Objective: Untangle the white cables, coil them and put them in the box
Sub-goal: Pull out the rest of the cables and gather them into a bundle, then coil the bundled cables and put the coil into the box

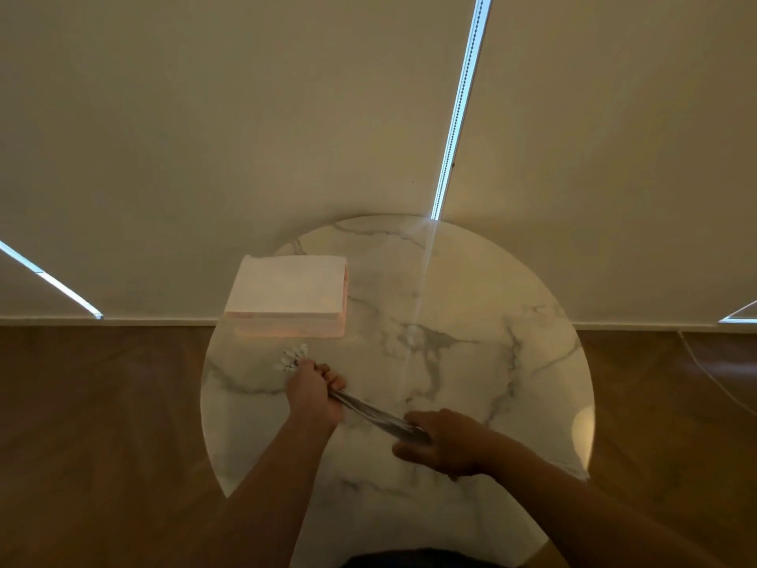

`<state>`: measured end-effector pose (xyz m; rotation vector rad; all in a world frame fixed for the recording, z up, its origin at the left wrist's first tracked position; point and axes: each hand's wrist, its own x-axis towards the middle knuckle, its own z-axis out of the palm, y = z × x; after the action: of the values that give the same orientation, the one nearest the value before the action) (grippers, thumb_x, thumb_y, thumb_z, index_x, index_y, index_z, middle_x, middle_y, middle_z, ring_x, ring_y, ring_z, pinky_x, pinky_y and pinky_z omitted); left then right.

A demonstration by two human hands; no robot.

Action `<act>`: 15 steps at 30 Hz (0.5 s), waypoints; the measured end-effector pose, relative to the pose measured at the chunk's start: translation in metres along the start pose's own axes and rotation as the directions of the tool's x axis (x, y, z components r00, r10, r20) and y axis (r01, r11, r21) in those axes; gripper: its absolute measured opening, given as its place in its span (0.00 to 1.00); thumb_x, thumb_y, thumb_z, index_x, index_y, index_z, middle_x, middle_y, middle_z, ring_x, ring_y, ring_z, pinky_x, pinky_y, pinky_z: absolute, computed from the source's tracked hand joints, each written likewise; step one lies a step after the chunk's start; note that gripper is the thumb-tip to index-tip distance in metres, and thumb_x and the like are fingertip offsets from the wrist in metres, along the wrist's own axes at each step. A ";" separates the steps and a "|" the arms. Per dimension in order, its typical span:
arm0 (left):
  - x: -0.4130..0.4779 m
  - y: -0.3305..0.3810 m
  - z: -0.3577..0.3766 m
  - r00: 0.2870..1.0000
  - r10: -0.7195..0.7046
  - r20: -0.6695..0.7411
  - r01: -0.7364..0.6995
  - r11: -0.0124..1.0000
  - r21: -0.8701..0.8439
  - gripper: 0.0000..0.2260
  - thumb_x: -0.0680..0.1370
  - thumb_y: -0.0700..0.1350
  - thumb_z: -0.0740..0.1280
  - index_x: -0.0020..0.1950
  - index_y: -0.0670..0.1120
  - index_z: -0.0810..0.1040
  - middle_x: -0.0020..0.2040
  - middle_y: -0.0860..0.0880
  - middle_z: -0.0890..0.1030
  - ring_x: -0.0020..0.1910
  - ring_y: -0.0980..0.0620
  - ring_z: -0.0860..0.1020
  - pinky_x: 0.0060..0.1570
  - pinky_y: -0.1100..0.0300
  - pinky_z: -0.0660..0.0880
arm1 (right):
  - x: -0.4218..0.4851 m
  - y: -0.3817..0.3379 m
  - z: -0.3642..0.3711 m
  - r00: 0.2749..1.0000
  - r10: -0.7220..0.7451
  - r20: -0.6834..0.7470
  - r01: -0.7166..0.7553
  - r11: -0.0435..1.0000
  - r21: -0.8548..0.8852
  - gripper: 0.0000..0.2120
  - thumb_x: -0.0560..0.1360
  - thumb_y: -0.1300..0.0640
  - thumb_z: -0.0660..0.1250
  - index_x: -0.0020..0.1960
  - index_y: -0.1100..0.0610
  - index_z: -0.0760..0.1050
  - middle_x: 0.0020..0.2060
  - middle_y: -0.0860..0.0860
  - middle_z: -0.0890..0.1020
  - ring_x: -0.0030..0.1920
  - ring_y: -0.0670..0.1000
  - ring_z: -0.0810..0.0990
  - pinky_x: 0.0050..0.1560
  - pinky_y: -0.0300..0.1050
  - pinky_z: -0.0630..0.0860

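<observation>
Over the marble table [471,362], left hand [313,393] and right hand [444,442] clench white cables [375,414] stretched between them.

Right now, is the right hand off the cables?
No: the right hand grips one end of the white cables and the left hand grips the other, the bundle stretched straight between them.

Over the round marble surface [471,362], we see the left grip [313,393] and the right grip [440,442] clasping a taut bundle of white cables [375,414]. The connector ends [293,356] protrude near the pale box [286,297].
</observation>
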<state>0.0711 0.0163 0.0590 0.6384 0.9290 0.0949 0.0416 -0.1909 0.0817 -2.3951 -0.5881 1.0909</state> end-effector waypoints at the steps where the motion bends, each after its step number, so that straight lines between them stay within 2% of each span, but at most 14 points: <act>1: 0.000 0.001 0.002 1.000 0.004 0.006 -0.004 1.000 0.006 0.16 0.84 0.40 0.50 0.35 0.48 0.60 0.20 0.53 0.62 0.16 0.58 0.58 0.17 0.69 0.56 | 0.003 -0.007 0.000 0.999 -0.001 0.051 -0.006 0.989 0.148 0.22 0.76 0.35 0.60 0.53 0.54 0.73 0.38 0.52 0.81 0.32 0.50 0.79 0.38 0.48 0.78; 2: 0.000 0.002 0.004 1.000 0.005 0.008 -0.005 1.000 0.011 0.16 0.83 0.39 0.50 0.35 0.48 0.60 0.21 0.53 0.62 0.16 0.58 0.58 0.18 0.69 0.56 | 0.006 -0.013 0.002 0.999 -0.007 0.041 -0.002 0.973 0.229 0.21 0.77 0.37 0.61 0.51 0.56 0.74 0.35 0.52 0.80 0.31 0.50 0.78 0.35 0.46 0.76; 3: 0.000 0.003 0.005 1.000 0.000 0.007 0.000 1.000 0.016 0.16 0.83 0.38 0.50 0.35 0.48 0.60 0.22 0.53 0.62 0.16 0.57 0.58 0.18 0.69 0.56 | 0.008 -0.016 0.003 1.000 -0.018 -0.023 0.023 0.970 0.240 0.19 0.79 0.40 0.60 0.48 0.56 0.74 0.35 0.51 0.78 0.32 0.50 0.77 0.35 0.44 0.74; 5: -0.002 0.004 0.007 1.000 -0.014 -0.005 0.014 1.000 0.014 0.15 0.81 0.36 0.49 0.35 0.48 0.59 0.24 0.51 0.61 0.16 0.57 0.58 0.19 0.69 0.57 | 0.009 -0.016 0.006 0.974 -0.054 -0.219 0.077 0.992 0.101 0.18 0.81 0.43 0.56 0.44 0.55 0.74 0.36 0.51 0.76 0.37 0.52 0.76 0.39 0.46 0.69; 7: -0.004 0.003 0.007 1.000 -0.022 -0.015 0.022 1.000 0.005 0.15 0.80 0.35 0.49 0.36 0.47 0.59 0.28 0.50 0.60 0.16 0.56 0.58 0.19 0.68 0.57 | 0.005 -0.013 0.008 0.949 -0.095 -0.301 0.099 0.995 -0.004 0.18 0.82 0.45 0.54 0.44 0.55 0.73 0.37 0.53 0.76 0.38 0.52 0.74 0.40 0.48 0.66; 9: -0.007 0.000 0.008 0.998 -0.057 -0.002 0.057 0.998 0.005 0.15 0.80 0.35 0.48 0.35 0.47 0.59 0.27 0.50 0.60 0.17 0.56 0.59 0.20 0.66 0.60 | -0.001 -0.011 0.004 0.938 -0.127 -0.322 0.112 0.992 -0.064 0.18 0.82 0.44 0.53 0.43 0.55 0.72 0.37 0.53 0.77 0.37 0.51 0.73 0.39 0.48 0.66; 11: -0.012 -0.004 0.007 0.989 -0.144 0.030 0.144 0.990 0.007 0.15 0.81 0.36 0.48 0.35 0.46 0.60 0.25 0.49 0.63 0.19 0.53 0.64 0.24 0.60 0.67 | -0.007 -0.010 -0.007 0.932 -0.146 -0.332 0.118 0.988 -0.101 0.17 0.82 0.44 0.54 0.41 0.52 0.70 0.34 0.48 0.75 0.36 0.49 0.73 0.38 0.46 0.66; 13: -0.016 -0.009 0.002 0.968 -0.246 0.053 0.245 0.969 0.031 0.15 0.83 0.39 0.51 0.37 0.43 0.64 0.29 0.45 0.69 0.27 0.47 0.72 0.28 0.56 0.77 | -0.015 -0.007 -0.023 0.938 -0.153 -0.312 0.124 0.986 -0.110 0.16 0.82 0.45 0.54 0.39 0.51 0.70 0.31 0.45 0.71 0.35 0.47 0.71 0.37 0.43 0.64; 15: -0.022 -0.015 -0.005 0.939 -0.337 0.073 0.328 0.938 0.112 0.14 0.84 0.42 0.54 0.40 0.41 0.68 0.34 0.42 0.75 0.33 0.43 0.78 0.28 0.52 0.80 | -0.023 -0.004 -0.035 0.952 -0.163 -0.259 0.140 0.984 -0.106 0.17 0.82 0.45 0.55 0.40 0.53 0.71 0.31 0.45 0.71 0.32 0.45 0.69 0.36 0.41 0.64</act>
<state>0.0508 -0.0009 0.0637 0.5626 0.9456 -0.2823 0.0546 -0.2075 0.1185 -2.4672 -0.7223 0.6754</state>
